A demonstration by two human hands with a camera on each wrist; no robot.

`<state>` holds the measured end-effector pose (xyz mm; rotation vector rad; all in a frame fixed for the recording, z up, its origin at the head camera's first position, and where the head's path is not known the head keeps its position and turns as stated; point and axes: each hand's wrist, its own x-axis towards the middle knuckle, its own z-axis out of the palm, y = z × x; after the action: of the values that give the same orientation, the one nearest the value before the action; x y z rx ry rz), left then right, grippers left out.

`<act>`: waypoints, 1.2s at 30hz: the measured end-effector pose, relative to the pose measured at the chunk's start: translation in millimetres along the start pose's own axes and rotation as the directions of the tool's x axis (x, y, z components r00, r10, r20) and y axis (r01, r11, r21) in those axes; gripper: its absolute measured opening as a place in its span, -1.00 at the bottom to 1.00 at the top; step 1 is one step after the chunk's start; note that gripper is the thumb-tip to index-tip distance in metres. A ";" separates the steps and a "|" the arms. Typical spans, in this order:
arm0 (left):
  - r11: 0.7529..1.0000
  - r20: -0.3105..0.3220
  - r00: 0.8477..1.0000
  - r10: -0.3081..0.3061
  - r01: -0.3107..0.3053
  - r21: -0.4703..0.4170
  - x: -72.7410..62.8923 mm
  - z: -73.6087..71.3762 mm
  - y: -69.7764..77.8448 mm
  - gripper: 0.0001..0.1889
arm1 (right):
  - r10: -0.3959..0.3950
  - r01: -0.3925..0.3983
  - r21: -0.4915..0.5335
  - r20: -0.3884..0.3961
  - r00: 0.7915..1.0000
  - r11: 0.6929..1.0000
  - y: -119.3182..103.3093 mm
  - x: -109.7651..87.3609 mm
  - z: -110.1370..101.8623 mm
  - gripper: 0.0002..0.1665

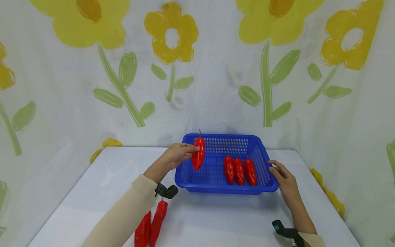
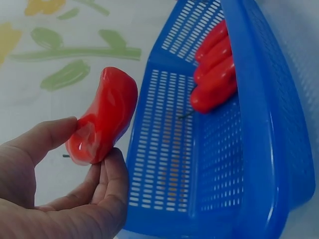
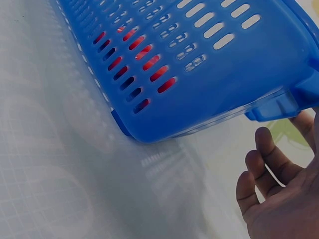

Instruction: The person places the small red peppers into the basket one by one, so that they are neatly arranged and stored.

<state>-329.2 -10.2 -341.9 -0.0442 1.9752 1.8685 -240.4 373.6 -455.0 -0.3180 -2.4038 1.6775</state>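
Near the far edge of the table, a red pepper is pinched crosswise by the left hand's fingers, above the blue basket's left end; its right rim is pinched by the right hand.

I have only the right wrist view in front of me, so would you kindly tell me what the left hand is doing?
Observer: The left hand pinches a red pepper.
Operator: Thank you. I see some red through the side of the blue basket; how many peppers lie inside, please?
Observer: Three peppers lie side by side in it, as the head view shows.
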 end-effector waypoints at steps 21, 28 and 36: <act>0.999 0.027 0.999 -0.035 0.035 0.015 41.3 36.3 -3.0 -0.63 | 0.004 -0.004 0.002 -0.026 1.000 1.000 3.2 3.0 2.2 -0.36; 0.987 0.005 0.992 -0.128 0.127 0.103 54.1 50.4 -5.0 -0.55 | 0.002 -0.002 -0.007 -0.019 1.000 1.000 1.7 3.2 -0.1 -0.35; 0.978 -0.028 0.985 -0.172 0.174 0.111 65.0 62.5 -8.1 -0.44 | -0.017 0.017 0.014 -0.011 1.000 1.000 4.3 3.9 2.2 -0.37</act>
<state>-368.8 65.9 -370.9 -0.1943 2.0157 1.6504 -244.4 374.2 -459.7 -0.3036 -2.3793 1.6802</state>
